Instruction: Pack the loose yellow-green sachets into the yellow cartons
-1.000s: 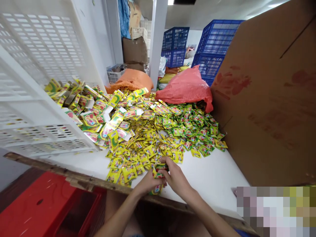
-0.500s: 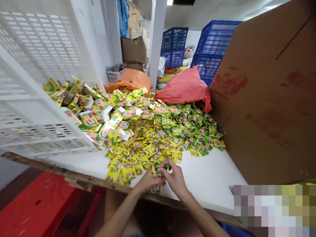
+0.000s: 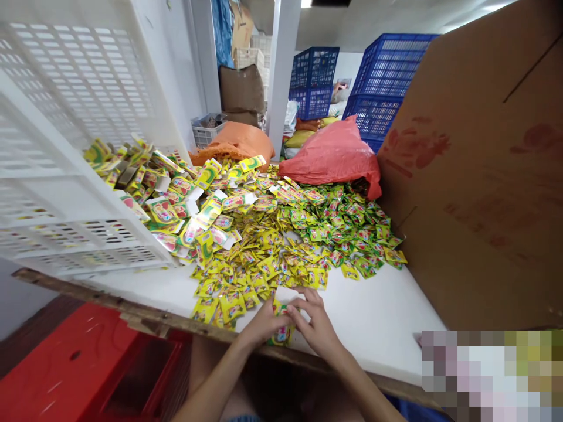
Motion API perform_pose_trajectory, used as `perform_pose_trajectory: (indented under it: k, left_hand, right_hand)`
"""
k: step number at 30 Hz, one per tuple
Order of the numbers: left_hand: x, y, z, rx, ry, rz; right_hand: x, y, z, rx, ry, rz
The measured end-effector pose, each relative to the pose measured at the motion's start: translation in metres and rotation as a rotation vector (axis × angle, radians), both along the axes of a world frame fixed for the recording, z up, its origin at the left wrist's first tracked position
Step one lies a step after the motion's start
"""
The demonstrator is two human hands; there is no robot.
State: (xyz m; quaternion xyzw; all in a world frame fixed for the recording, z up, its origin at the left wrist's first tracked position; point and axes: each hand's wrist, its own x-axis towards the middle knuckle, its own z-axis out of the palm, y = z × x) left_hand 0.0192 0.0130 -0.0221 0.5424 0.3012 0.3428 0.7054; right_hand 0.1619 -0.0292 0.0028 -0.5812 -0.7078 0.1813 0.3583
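Observation:
At the table's front edge I hold a small printed carton (image 3: 281, 336), yellow and green, with a white flap standing up at its top. My left hand (image 3: 263, 323) is closed round the carton's left side. The fingers of my right hand (image 3: 314, 321) are curled on the carton's right side and by the flap; whether a packet is between them is hidden. Just beyond lies a heap of small yellow packets (image 3: 264, 240), with green packets (image 3: 334, 217) to its right. Several similar empty-looking cartons (image 3: 162, 211) are piled at the left.
A white plastic crate (image 3: 83, 193) lies tipped on the left of the white table (image 3: 360, 316). Orange (image 3: 241, 140) and red (image 3: 329, 155) sacks lie behind the packets. A tall cardboard box (image 3: 479, 193) walls the right side. A red stool (image 3: 57, 357) stands below left.
The carton's white flap now stands up at the top, where green-and-red packaging showed between my hands before. My right fingers have shifted slightly over the carton.

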Motion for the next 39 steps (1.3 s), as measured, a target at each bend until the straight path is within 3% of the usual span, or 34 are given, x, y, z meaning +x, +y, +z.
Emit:
perform_pose_trajectory:
  k: [5,10,13,19,23,25,29,33,39]
  left_hand:
    - [-0.003,0.000,-0.005,0.095,-0.004,0.107]
    - [-0.004,-0.004,-0.006,0.083,-0.067,0.215]
    - [-0.004,-0.002,-0.006,0.110,-0.038,0.182]
    - [-0.011,0.004,-0.015,0.177,0.071,0.259]
    - [-0.015,0.005,-0.018,0.147,-0.053,0.301]
    - [-0.017,0.005,-0.016,0.123,-0.092,0.264]
    - [-0.024,0.006,-0.004,0.227,0.049,0.208]
    - [-0.028,0.002,0.007,0.272,0.158,0.234]
    - [-0.021,0.002,0.008,0.184,0.139,0.316]
  right_hand:
    - [0.001,0.001,-0.005,-0.102,0.055,0.040]
    - [0.001,-0.008,-0.034,-0.076,0.506,-0.130]
    - [-0.002,-0.012,-0.043,-0.067,0.564,-0.185]
    - [-0.008,0.000,-0.029,-0.051,0.453,-0.058]
    - [-0.015,0.007,-0.028,0.018,0.468,-0.105]
    - [-0.017,0.006,-0.030,0.021,0.508,-0.131]
    - [-0.019,0.000,-0.027,0.024,0.460,-0.064]
    - [-0.020,-0.003,-0.020,0.030,0.441,-0.085]
    - [-0.025,0.001,-0.016,-0.028,0.450,-0.158]
